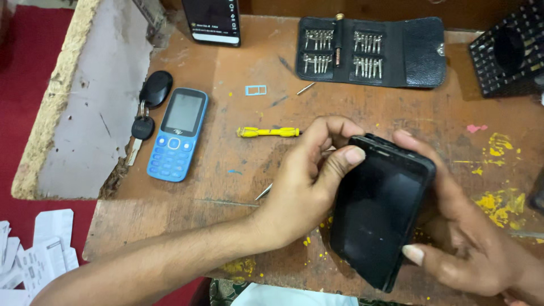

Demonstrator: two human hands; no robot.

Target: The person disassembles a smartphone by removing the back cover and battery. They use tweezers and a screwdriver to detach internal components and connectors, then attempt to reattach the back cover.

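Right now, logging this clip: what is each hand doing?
Left hand: closed on the upper edge of the black smartphone.
Right hand: closed on the black smartphone, cradling it from the right.

A worn brown wooden counter (238,175) fills most of the view, with scratches and many spots of yellow paint, thickest at the right side, and one small pink spot. On its left part lies a grey board (90,113) with a rough, crumbling pale edge. Beside the counter on the left the floor (25,68) is covered in red. The light is even and soft, with weak shadows.
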